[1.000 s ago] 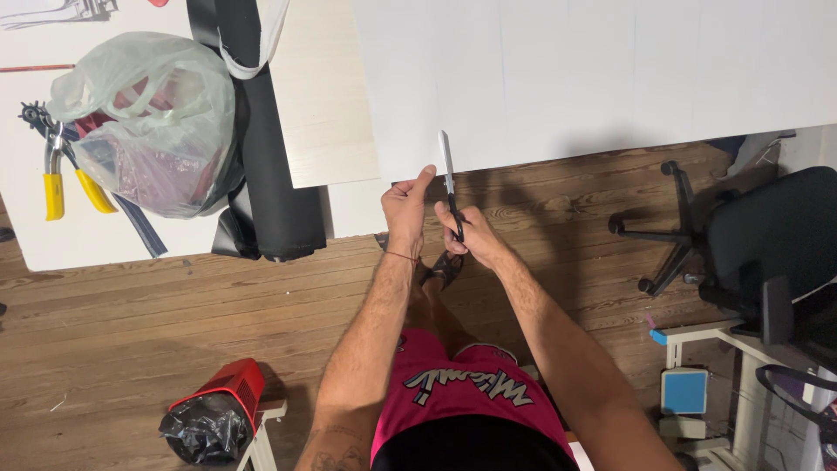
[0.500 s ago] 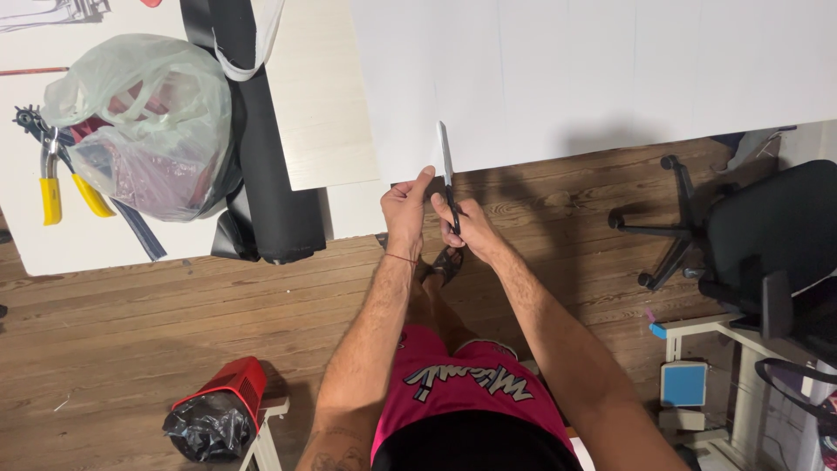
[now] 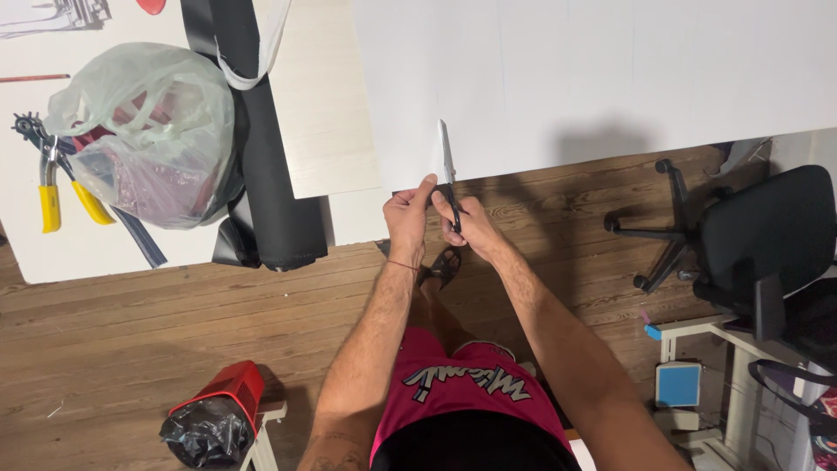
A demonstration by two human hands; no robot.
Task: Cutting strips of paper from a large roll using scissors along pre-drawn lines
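The right hand (image 3: 471, 228) is closed around the black handles of a pair of scissors (image 3: 448, 179), whose blades point away from the person and lie over the near edge of a large white sheet (image 3: 610, 78). The left hand (image 3: 410, 218) sits just beside it on the left, fingers pinched on the sheet's near edge right next to the blades. Both hands meet at that edge, a little in from the sheet's near left corner.

The sheet covers the right part of the worktop (image 3: 318, 113) and runs on to the right past the hands. To the left lie a black roll (image 3: 261, 174), a plastic bag (image 3: 148, 131) and yellow-handled pliers (image 3: 52, 187), well apart from the hands. Wooden floor (image 3: 174, 323) lies open below the edge; an office chair (image 3: 750, 235) stands off to the right, and a red box (image 3: 218, 410) with a black bag sits at lower left.
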